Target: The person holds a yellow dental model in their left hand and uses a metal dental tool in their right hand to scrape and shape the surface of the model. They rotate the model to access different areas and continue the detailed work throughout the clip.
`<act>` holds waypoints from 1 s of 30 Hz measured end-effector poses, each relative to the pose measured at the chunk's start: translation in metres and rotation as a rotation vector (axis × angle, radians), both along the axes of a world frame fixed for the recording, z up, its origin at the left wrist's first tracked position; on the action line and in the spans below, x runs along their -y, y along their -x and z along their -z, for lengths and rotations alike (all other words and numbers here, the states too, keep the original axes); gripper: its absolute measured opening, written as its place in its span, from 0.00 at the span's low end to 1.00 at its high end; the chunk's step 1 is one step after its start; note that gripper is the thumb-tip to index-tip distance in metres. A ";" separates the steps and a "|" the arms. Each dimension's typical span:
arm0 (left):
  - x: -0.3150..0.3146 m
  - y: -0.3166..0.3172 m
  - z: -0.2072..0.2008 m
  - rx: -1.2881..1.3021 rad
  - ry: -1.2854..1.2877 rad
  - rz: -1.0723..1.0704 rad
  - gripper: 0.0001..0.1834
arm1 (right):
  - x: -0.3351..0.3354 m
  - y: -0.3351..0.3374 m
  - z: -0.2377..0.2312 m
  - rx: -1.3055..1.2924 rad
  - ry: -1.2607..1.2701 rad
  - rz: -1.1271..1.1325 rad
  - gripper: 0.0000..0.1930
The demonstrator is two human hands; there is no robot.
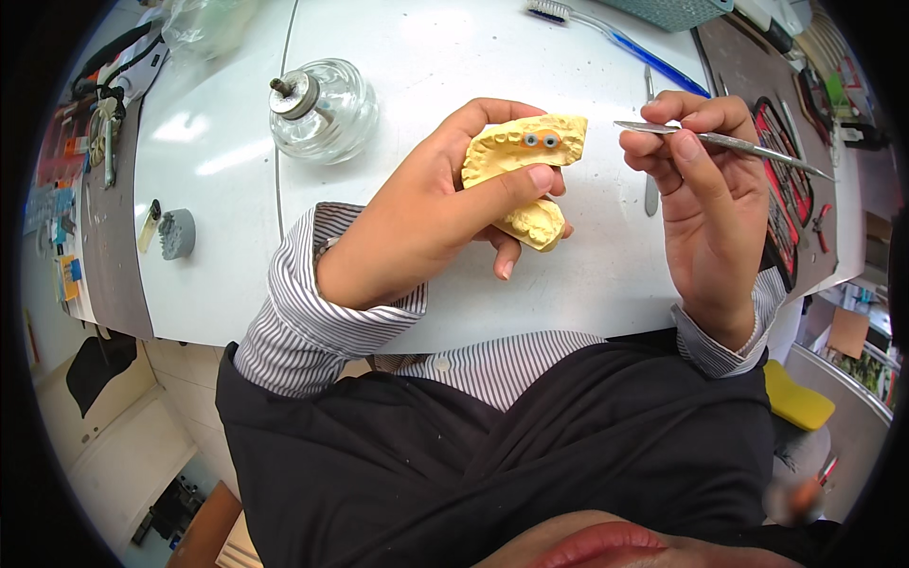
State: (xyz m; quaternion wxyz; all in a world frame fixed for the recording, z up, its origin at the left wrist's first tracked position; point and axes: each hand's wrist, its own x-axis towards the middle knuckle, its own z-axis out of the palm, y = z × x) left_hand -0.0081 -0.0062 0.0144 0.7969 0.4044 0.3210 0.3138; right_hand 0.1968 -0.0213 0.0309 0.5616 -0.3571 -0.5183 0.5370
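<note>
A yellow plaster dental model [497, 167] rests in my left hand [417, 204], with the thumb across its middle and fingers behind and below. Two small grey-blue rings [541, 141], edged in orange, sit side by side on its upper right part. My right hand [705, 180] pinches a slim metal carving tool [729, 142] between thumb and fingers. The tool's pointed blade faces left toward the model, a short gap away from it. Its other end sticks out to the right past the hand.
A glass spirit lamp [325, 112] stands at the left, with a grey toothed block [177, 235] nearer me. Behind the right hand lies another metal instrument [650, 194]. A blue toothbrush [634, 49] and a teal basket [677, 9] are at the back; a red tool case [784, 180] is far right.
</note>
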 end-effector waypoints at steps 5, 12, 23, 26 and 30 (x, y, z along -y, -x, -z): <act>0.001 -0.001 0.002 -0.038 -0.008 0.043 0.25 | -0.001 -0.007 0.012 0.245 -0.333 -0.024 0.06; 0.004 -0.007 0.002 -0.011 -0.045 0.068 0.21 | 0.004 0.003 0.015 0.457 -0.525 0.061 0.09; 0.002 -0.011 0.007 -0.081 -0.213 0.029 0.19 | 0.001 0.003 0.014 0.613 -0.588 0.066 0.10; 0.002 -0.011 0.009 -0.075 -0.215 0.033 0.19 | 0.002 0.002 0.015 0.619 -0.597 0.062 0.10; 0.002 -0.010 0.011 -0.103 -0.244 0.027 0.19 | 0.003 0.006 0.012 0.643 -0.597 0.052 0.09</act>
